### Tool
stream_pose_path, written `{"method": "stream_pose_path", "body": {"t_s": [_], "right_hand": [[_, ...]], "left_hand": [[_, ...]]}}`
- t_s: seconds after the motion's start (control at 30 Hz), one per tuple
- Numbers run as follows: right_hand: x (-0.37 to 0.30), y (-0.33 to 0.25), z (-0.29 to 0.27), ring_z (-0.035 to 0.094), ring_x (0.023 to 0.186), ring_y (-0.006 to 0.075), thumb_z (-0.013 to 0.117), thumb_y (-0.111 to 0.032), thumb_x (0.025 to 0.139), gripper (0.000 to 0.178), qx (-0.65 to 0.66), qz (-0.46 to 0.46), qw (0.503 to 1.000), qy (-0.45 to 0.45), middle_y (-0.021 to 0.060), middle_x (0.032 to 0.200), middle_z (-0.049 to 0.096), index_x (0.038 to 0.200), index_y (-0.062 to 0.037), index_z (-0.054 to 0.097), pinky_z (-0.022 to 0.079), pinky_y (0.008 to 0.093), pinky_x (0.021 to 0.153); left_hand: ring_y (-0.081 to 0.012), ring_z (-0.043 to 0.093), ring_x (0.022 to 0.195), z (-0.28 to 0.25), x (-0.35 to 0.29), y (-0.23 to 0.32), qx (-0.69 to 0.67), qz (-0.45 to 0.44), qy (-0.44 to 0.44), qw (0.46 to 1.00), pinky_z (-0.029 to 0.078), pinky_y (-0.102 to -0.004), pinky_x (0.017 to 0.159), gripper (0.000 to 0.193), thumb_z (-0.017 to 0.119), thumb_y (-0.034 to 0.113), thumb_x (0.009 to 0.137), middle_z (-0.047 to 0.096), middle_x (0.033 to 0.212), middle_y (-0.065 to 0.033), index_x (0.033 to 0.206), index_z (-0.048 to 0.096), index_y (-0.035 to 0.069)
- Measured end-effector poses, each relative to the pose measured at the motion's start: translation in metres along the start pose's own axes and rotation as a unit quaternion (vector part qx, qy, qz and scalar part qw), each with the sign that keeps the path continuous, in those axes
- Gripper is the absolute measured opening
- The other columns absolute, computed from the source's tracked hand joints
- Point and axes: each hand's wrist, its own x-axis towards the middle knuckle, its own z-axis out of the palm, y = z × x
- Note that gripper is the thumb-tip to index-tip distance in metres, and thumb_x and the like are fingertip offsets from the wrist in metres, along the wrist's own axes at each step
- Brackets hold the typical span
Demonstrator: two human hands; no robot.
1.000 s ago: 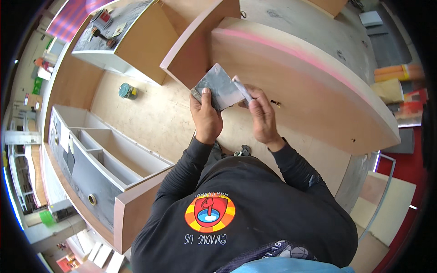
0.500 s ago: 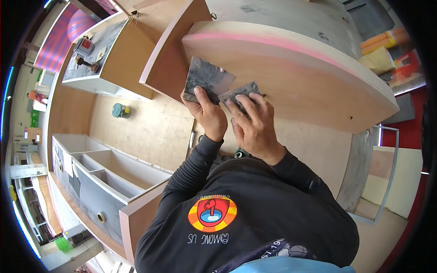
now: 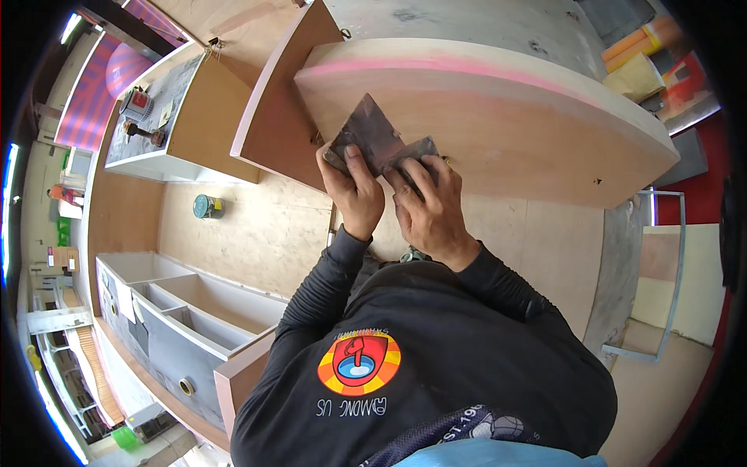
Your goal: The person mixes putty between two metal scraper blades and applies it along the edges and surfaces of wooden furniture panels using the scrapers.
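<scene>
A grey, worn sheet of sandpaper (image 3: 372, 134) lies against the near edge of a large plywood panel (image 3: 498, 117) with a pink streak along its far side. My left hand (image 3: 352, 187) grips the sheet's left part, thumb on top. My right hand (image 3: 429, 204) presses down on a folded grey piece (image 3: 412, 152) of it just to the right. Both hands touch each other over the panel's edge. My dark long sleeves come up from the lower middle.
A brown upright board (image 3: 276, 117) joins the panel at its left. A small teal can (image 3: 207, 206) stands on the plywood floor. A white-grey cabinet with compartments (image 3: 167, 311) lies lower left. A metal frame (image 3: 661, 272) stands at right, with yellow and orange items (image 3: 638, 66) upper right.
Both hands with the sandpaper have come closer together on the panel's edge. My right hand now lies flat over the folded piece, and the view has tilted nearer to the panel.
</scene>
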Motion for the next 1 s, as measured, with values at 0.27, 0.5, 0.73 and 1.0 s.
{"method": "stream_pose_path", "body": {"t_s": [0.27, 0.5, 0.73, 1.0], "right_hand": [[0.015, 0.007, -0.014, 0.047, 0.113, 0.0359, 0.065, -0.011, 0.080, 0.045, 0.005, -0.026, 0.999, 0.020, 0.0101, 0.124, 0.056, 0.125, -0.0096, 0.062, 0.037, 0.0498, 0.095], [0.037, 0.019, -0.026, 0.049, 0.114, 0.0352, 0.062, -0.008, 0.084, 0.044, -0.025, 0.029, 0.997, 0.066, 0.0127, 0.124, 0.056, 0.128, -0.0075, 0.061, 0.037, 0.0482, 0.098], [0.018, -0.024, -0.001, 0.048, 0.114, 0.0365, 0.062, -0.010, 0.083, 0.042, 0.072, -0.005, 0.997, -0.015, 0.0139, 0.125, 0.055, 0.125, -0.0054, 0.063, 0.037, 0.0486, 0.099], [0.007, -0.020, 0.025, 0.047, 0.116, 0.0394, 0.060, -0.021, 0.082, 0.040, 0.037, -0.036, 0.999, -0.018, 0.0138, 0.122, 0.055, 0.118, -0.0035, 0.064, 0.035, 0.0532, 0.098]], "left_hand": [[-0.0096, 0.056, 0.077, -0.030, -0.012, -0.014, 0.131, 0.080, -0.151, 0.977, 0.046, -0.0248, 0.067, 0.016, 0.053, 0.003, 0.098, 0.062, 0.081, -0.0090, 0.112, 0.049, -0.003], [-0.0172, 0.058, 0.101, -0.032, -0.028, -0.030, -0.083, -0.121, -0.056, 0.988, 0.049, -0.0296, 0.082, 0.021, 0.049, 0.014, 0.102, 0.059, 0.110, -0.0102, 0.118, 0.047, 0.002], [-0.0138, 0.055, 0.102, -0.032, 0.009, -0.037, -0.200, -0.224, 0.017, 0.954, 0.048, -0.0292, 0.086, 0.029, 0.042, 0.029, 0.106, 0.054, 0.119, -0.0055, 0.126, 0.043, 0.008], [-0.0146, 0.051, 0.088, -0.013, 0.001, -0.015, 0.062, -0.047, 0.112, 0.991, 0.046, -0.0298, 0.079, 0.024, 0.045, 0.017, 0.104, 0.053, 0.102, -0.0072, 0.125, 0.044, 0.005]]}}
